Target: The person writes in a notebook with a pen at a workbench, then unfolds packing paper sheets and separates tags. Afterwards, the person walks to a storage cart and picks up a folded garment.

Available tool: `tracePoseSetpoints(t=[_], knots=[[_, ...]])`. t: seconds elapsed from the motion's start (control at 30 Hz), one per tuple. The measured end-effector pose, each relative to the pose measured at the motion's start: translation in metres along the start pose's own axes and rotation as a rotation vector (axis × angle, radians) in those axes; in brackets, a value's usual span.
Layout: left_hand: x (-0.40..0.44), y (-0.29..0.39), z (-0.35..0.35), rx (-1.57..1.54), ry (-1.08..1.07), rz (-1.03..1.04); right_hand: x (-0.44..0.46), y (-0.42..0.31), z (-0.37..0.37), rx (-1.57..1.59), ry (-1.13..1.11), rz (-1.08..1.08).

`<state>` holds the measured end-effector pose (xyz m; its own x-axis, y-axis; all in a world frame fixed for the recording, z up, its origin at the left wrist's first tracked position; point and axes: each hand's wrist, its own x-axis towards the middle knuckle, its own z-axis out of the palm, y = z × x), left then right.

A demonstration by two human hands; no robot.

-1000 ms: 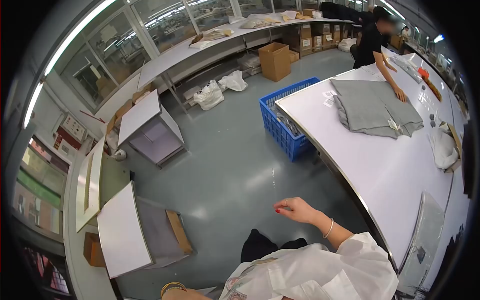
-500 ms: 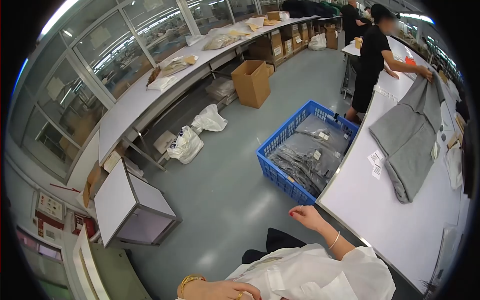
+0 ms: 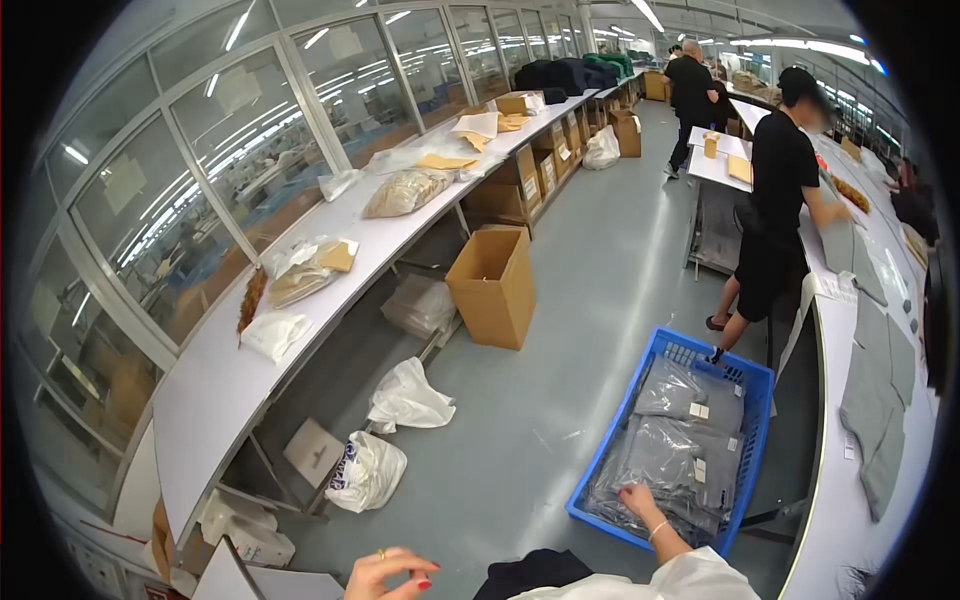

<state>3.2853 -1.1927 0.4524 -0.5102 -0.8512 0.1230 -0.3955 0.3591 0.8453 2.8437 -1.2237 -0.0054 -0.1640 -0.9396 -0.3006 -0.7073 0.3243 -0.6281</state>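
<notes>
My left hand [image 3: 392, 575] is at the bottom edge of the view, fingers bent and apart, holding nothing. Farther right, my right hand [image 3: 637, 502] appears over the near end of a blue plastic basket [image 3: 602, 470], its fingers loosely curled with nothing visible in them. I cannot tell whether it touches the contents. Inside the basket lie folded grey garments in clear plastic bags [image 3: 665, 445], with white labels on them.
A person in black [image 3: 780, 170] handles a grey garment [image 3: 880, 400] at the right-hand table [image 3: 850, 540]. Another person [image 3: 690, 90] is farther back. An open cardboard box [image 3: 495, 300] and white plastic bags [image 3: 370, 470] stand by the long left table [image 3: 210, 400].
The view has shifted, and the basket now appears lower and farther right. My right hand now overlaps the basket. My left hand has lifted into fuller view. The grey garment lies flatter on the table.
</notes>
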Motion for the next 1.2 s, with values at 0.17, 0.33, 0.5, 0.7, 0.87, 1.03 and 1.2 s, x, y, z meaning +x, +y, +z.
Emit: tracePoseSetpoints(t=[0.17,0.33,0.5,0.7,0.87,1.03,1.2], knots=[[0.290,-0.111,-0.062,-0.115,-0.148,0.069,0.030,0.102,0.029,-0.027,0.095,0.545],[0.479,-0.178,-0.094,0.129,-0.020,0.115,0.242,0.025,-0.040,-0.111,0.136,0.483],[0.637,-0.231,-0.138,0.337,0.007,0.011,0.532,-0.200,-0.184,0.104,-0.057,0.000],[0.851,-0.326,-0.145,0.442,-0.045,0.004,0.807,-0.270,-0.291,0.078,0.026,-0.175],[1.114,-0.342,-0.130,0.619,-0.183,0.160,0.956,-0.226,-0.383,0.050,0.060,-0.049],[1.385,-0.329,-0.096,0.508,-0.244,0.476,1.016,-0.064,-0.430,0.218,0.193,0.307],[1.603,-0.377,-0.053,0.553,-0.182,0.506,1.144,0.041,-0.525,0.391,0.334,0.756]])
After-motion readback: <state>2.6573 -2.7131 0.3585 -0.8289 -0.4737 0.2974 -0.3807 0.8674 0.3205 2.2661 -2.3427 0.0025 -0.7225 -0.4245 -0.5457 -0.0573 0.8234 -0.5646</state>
